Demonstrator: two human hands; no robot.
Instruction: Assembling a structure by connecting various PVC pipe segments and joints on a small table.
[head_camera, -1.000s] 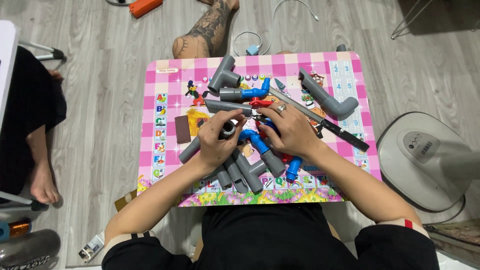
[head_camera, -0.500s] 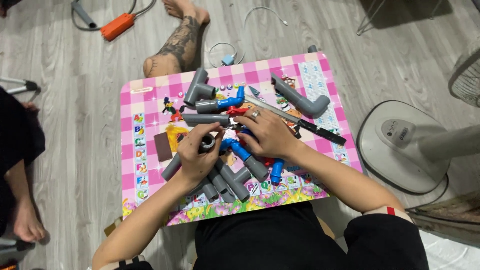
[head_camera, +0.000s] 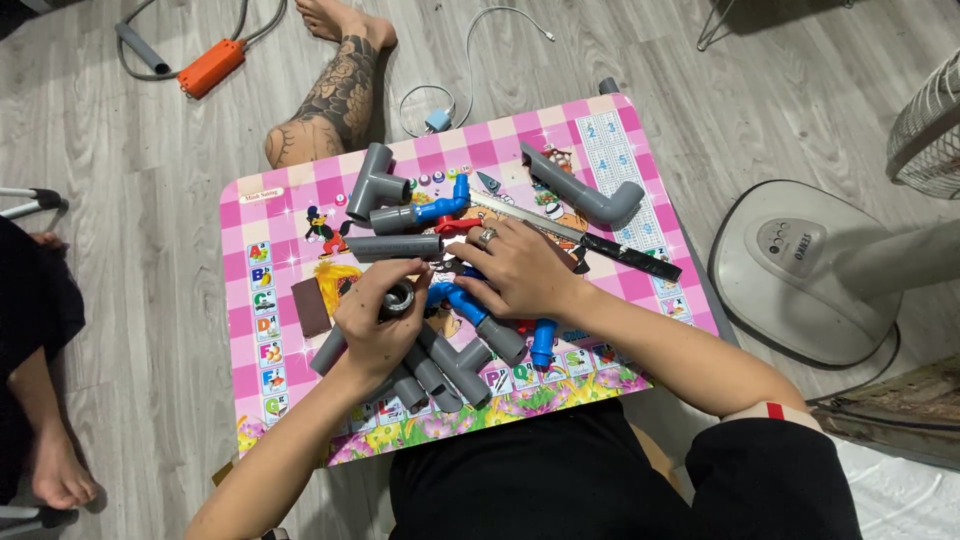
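Note:
On a small pink checkered table (head_camera: 610, 140) lie many grey and blue plastic pipe pieces. My left hand (head_camera: 375, 325) is closed around a grey pipe (head_camera: 330, 350) whose open end (head_camera: 400, 298) faces up between thumb and fingers. My right hand (head_camera: 520, 270), a ring on one finger, rests over a blue-and-grey pipe piece (head_camera: 480, 320) in the middle of the table, fingers curled on it. A grey tee fitting (head_camera: 375, 180), a straight grey pipe (head_camera: 395, 246) and a blue-tipped pipe (head_camera: 425, 212) lie just beyond my hands.
A long grey elbow pipe (head_camera: 585, 195) and a dark hand saw (head_camera: 600, 242) lie at the table's right. A person's tattooed leg (head_camera: 330, 95) is beyond the table, another person's foot (head_camera: 55, 470) at left. A fan base (head_camera: 800, 265), an orange tool (head_camera: 212, 66) and cables lie on the floor.
The view has shifted, so the table sits lower and more to the left. My hands stay over the pipes; the left hand's grey pipe now shows its open end more clearly.

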